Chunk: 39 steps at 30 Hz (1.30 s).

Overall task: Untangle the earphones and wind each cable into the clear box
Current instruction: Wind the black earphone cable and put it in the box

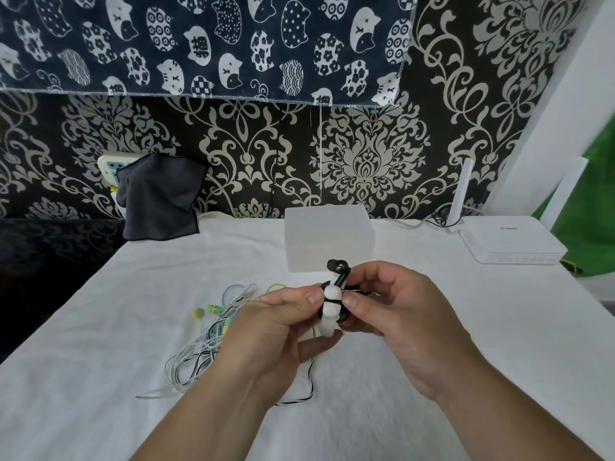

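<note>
Left hand: the left hand [266, 331] was raised above the near middle of the bench [466, 361], its thumb and fingers pinching a white winder [327, 327] from the left.
Right hand: the right hand [406, 314] met it from the right, fingers curled, its thumb pinching the black cable [311, 384] against the winder.
Black cable: a few turns were wrapped round the winder; the loose length hung below the hands and lay on the bench.
Black earbud: a black earbud [336, 266] stuck up above the winder, just in front of the box.
Tangle: a heap of white, blue and green earphones [213, 331] lay on the bench, left of the hands.
Clear box: the clear box [327, 237] stood at the far middle of the bench, beyond the hands.
Surroundings: a white router [512, 241] sat far right; a dark cloth [159, 197] hung far left.
</note>
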Tool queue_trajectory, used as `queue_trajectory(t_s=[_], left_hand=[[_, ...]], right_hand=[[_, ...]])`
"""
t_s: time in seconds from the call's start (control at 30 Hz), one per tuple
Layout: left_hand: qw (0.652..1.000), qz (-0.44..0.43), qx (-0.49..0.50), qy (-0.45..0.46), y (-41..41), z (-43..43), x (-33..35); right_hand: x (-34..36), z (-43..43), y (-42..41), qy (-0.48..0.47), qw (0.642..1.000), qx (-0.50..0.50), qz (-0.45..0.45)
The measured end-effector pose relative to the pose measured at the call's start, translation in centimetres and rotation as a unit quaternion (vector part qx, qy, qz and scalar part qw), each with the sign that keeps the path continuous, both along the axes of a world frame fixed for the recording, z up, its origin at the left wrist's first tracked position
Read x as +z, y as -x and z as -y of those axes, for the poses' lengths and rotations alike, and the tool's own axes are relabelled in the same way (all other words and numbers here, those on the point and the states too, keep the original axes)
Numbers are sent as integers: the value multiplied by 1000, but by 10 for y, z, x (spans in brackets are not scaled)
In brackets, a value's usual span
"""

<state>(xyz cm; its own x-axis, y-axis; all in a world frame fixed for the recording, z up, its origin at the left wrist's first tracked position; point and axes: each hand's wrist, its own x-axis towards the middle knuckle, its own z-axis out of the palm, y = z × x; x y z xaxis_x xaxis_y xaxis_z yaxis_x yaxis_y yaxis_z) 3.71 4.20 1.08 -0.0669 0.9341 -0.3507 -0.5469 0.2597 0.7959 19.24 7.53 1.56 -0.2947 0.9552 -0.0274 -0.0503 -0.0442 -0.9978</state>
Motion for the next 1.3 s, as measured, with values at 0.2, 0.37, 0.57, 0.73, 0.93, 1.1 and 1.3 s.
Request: queue_trajectory(t_s=[0.2,0.37,0.57,0.73,0.93,1.1,1.3], left_hand=[[1000,4,5,15,-2,-2,-12],[999,-45,-4,23,-4,-6,-16],[993,-105,-34,30,6,-15,-23],[983,-130,124,35,13,-41,-12],[827,-537,159,-40,30,-103,2],[739,-669,24,-75,43,-140,-17],[639,-762,-27,-104,53,-161,-32]], right_hand=[[-4,-4,2,43,999,20,18],[-12,-11,11,47,996,2,72],[-2,-20,22,19,990,57,125],[2,-71,31,-151,939,-106,290],[-10,-141,50,-346,749,-9,565],[-39,-165,43,-323,674,95,658],[-51,-172,38,-361,655,101,656]])
